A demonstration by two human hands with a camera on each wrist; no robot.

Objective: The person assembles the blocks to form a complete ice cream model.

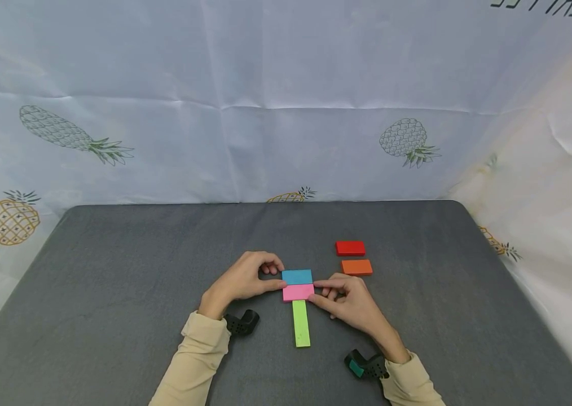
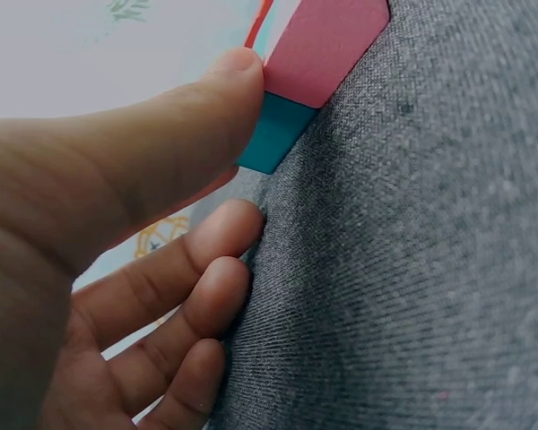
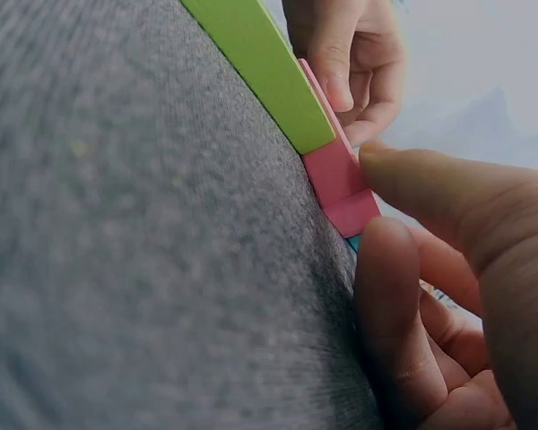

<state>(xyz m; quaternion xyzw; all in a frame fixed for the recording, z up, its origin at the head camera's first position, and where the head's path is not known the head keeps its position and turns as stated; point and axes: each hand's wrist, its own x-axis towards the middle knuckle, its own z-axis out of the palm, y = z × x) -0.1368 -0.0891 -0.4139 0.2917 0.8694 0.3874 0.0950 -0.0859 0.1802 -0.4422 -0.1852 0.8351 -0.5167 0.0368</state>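
Observation:
A light blue block [image 1: 297, 277] lies against the far side of a pink block [image 1: 298, 292]. A lime green block [image 1: 301, 323] extends from the pink one's near side towards the person. My left hand [image 1: 249, 276] holds the blue block's left end between thumb and index finger, the thumb near the seam with the pink block. The other left fingers [image 2: 217, 296] curl loosely by the cloth. At the pink block's right end, my right hand [image 1: 348, 301] pinches its corner with thumb and index fingertip. The left index fingertip is mostly hidden in the left wrist view.
A red block [image 1: 350, 248] and an orange block [image 1: 356, 267] lie apart, one behind the other, beyond the right hand. Grey cloth [image 1: 139, 270] covers the table. Behind it hangs a pale curtain [image 1: 245, 152] printed with pineapples. Each wrist wears a black camera mount [image 1: 242, 323].

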